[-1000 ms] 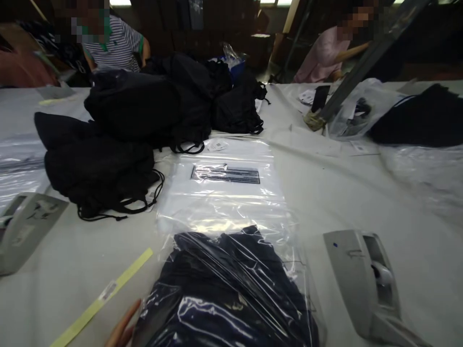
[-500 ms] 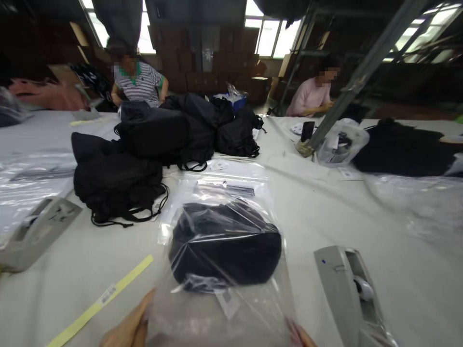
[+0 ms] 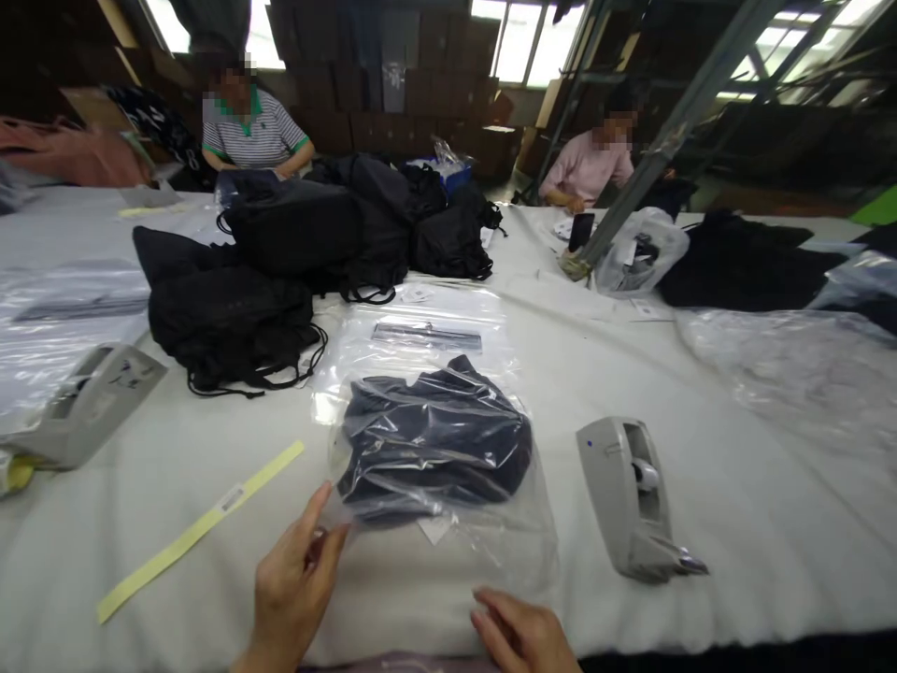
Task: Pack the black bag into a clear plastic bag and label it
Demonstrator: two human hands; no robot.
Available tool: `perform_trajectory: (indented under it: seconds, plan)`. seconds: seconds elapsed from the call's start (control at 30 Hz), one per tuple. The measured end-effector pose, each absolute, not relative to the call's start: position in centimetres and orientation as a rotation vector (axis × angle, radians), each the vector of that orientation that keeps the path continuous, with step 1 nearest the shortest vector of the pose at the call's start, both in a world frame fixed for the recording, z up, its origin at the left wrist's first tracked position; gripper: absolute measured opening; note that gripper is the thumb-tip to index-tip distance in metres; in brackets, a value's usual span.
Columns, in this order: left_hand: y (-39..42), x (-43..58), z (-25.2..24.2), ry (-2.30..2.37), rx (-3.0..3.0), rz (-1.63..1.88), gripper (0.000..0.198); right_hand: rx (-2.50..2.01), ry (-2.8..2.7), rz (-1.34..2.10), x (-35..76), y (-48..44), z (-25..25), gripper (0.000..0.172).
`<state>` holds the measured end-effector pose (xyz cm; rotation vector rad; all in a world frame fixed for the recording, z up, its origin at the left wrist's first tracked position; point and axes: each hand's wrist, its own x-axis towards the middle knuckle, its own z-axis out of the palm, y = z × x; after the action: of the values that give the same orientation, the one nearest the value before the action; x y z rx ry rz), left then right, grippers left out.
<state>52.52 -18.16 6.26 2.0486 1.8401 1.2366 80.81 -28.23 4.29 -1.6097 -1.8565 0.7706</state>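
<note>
A clear plastic bag (image 3: 491,537) with a dark folded garment (image 3: 434,439) inside lies on the white table (image 3: 735,523) in front of me. My left hand (image 3: 294,584) pinches the bag's near left edge between thumb and fingers. My right hand (image 3: 522,631) rests on the bag's near right edge with fingers curled; its grip is partly out of view. Under the bag's far end lies a stack of empty clear bags (image 3: 420,327).
A grey tape dispenser (image 3: 631,495) stands right of the bag, another (image 3: 84,402) at the left. A yellow paper strip (image 3: 203,528) lies near left. Black drawstring bags (image 3: 280,252) are piled behind. Two other people sit across the table.
The bagged garment has been pulled toward me and settled flat on the table. Both my hands have come further into view at the bag's near edge.
</note>
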Motion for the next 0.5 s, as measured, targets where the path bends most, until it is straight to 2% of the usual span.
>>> perform_trajectory:
  seconds: [0.03,0.13,0.23,0.33,0.4,0.5]
  plan:
    - [-18.3,53.1,6.1,1.758,2.155,1.334,0.042,-1.468,-1.927,0.565,80.1,-26.8,4.7,0.030]
    - [-17.7,54.1,6.1,1.489,2.343,1.454,0.040,-1.256,-2.071,-0.021,78.1,-20.7,6.2,0.036]
    - [-16.9,53.3,6.4,1.308,2.403,1.450,0.044,-1.210,-2.210,-0.361,76.9,-15.0,7.8,0.042]
    - [-16.6,51.5,6.0,1.117,2.492,1.391,0.050,-1.249,-2.237,-0.522,76.6,-11.5,8.9,0.044]
    - [-16.9,50.4,5.4,0.983,2.577,1.336,0.050,-1.320,-2.231,-0.501,76.4,-9.6,9.3,0.047]
    - [-17.8,49.1,4.3,0.845,2.654,1.265,0.050,-1.501,-2.195,-0.396,75.7,-6.3,9.9,0.040]
